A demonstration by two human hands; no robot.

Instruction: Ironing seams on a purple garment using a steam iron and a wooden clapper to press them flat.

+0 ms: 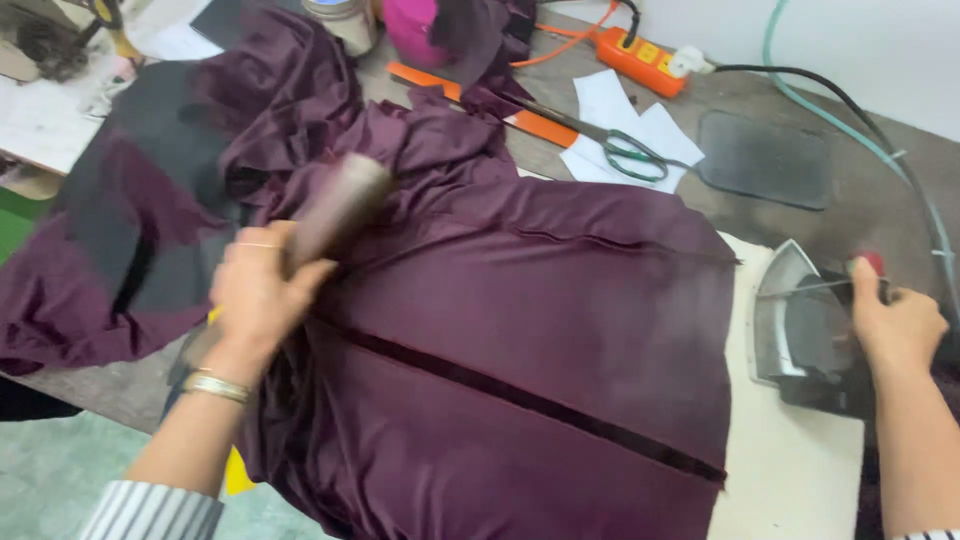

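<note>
Head view is showing a person pressing seams on a dark purple garment (520,330) that is lying spread over a pale pressing pad (790,470), and every place below is given relative to that garment. The left hand (255,290) is closing firmly around a brown wooden block (335,205), blurred with motion, and is holding it just above the garment's upper left folds. The right hand (895,325) is wrapping its fingers shut around the handle of a steam iron (800,320), which is resting off the garment's right edge, on the pad.

Judging from this, the step is flattening a freshly steamed seam, and doing it well is likely depending on bringing the block down flat along the dark seam line (520,395) running diagonally across the garment's middle, rather than on the loose folds. Keeping the fabric smooth under the block is probably mattering, since bunched cloth at the garment's left could be pressed into creases. The iron is best staying parked clear of the cloth edge.

Beyond the garment's top edge, scissors (625,150) are lying on white paper pieces (640,125), with an orange ruler (480,100) and an orange power strip (640,55) near them.
</note>
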